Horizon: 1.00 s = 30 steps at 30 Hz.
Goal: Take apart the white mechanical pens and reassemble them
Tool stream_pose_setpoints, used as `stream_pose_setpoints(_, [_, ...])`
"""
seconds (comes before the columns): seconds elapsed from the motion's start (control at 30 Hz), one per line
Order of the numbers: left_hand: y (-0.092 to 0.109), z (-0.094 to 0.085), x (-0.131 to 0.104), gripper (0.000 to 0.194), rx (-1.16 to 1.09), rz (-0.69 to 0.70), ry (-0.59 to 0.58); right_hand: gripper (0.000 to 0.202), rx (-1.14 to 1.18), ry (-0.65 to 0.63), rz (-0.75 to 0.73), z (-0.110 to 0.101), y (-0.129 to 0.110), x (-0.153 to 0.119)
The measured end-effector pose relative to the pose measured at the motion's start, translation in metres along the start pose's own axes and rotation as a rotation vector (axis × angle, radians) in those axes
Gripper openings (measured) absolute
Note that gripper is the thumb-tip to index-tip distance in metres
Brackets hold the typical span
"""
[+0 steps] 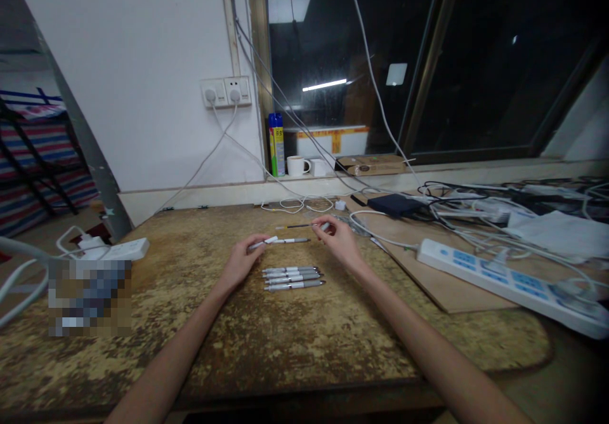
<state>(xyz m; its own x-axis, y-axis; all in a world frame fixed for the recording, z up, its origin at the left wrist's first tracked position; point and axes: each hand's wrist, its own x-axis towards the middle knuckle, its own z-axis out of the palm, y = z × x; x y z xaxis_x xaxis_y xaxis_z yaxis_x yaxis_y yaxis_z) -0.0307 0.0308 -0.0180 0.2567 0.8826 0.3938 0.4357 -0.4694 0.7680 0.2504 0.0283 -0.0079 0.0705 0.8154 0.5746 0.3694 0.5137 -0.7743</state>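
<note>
My left hand (242, 260) is closed on a white and grey pen part (263, 243), held just above the worn table. Closed too, my right hand (339, 241) pinches a thin dark refill (299, 225) that points left, with a pale pen piece (325, 226) also between its fingers. A single pen (297, 240) lies between the two hands. Nearer to me, several white and grey pens (292, 278) lie side by side in a row, their dark ends to the right.
Power strips stand at the right (504, 278) and left (128, 249) of the worn table (266, 348). Cables tangle around a black box (397, 204) at the back right. A spray can (276, 145) and a white mug (297, 165) stand on the windowsill.
</note>
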Motion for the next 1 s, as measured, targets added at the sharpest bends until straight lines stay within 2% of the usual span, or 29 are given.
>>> stream_pose_setpoints(0.3, [0.0023, -0.0009, 0.0002, 0.042, 0.002, -0.014, -0.011, 0.033, 0.024, -0.007, 0.064, 0.0006, -0.0024, -0.0004])
stream_pose_setpoints(0.63, [0.0001, -0.0002, 0.0001, 0.042, -0.013, -0.002, 0.001, 0.048, 0.090, -0.082, 0.134, -0.0014, -0.0024, -0.0007])
stream_pose_setpoints(1.0, [0.0068, 0.0005, -0.0006, 0.038, -0.052, 0.026, -0.015, 0.056, 0.081, -0.070, 0.161, -0.0005, 0.0015, 0.0001])
